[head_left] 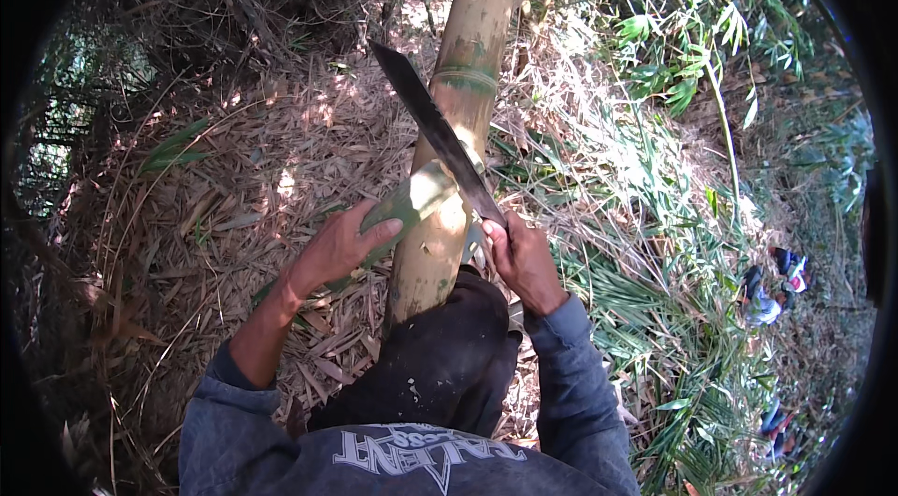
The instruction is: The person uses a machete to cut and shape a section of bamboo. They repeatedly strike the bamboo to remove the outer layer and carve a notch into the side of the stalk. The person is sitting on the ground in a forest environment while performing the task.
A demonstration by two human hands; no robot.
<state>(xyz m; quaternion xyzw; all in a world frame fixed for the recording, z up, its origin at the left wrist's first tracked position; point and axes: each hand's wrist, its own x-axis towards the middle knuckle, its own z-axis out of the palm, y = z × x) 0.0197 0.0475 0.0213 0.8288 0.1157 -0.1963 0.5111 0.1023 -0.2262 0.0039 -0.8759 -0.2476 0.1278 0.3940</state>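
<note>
A thick yellow-brown bamboo pole (463, 113) slants up and away from my dark-trousered leg. My left hand (339, 248) grips a green bamboo piece (416, 195), thumb on top, and its bright end rests across the pole. In my right hand (527, 260), to the right of the pole, is a machete (432, 122) with a dark, wide blade. That blade crosses over the pole, tip pointing to the far left, and its lower part lies close by the green piece's end. Whether they touch I cannot tell. The machete's handle is mostly hidden by my fingers.
Dry bamboo leaves (253, 178) cover the ground on the left. Cut green foliage (617, 281) lies to the right, with a thin upright stem (723, 131) beyond it. Tangled dry twigs (253, 0) stand at the back left. Dark and pale items (767, 300), unclear, lie far right.
</note>
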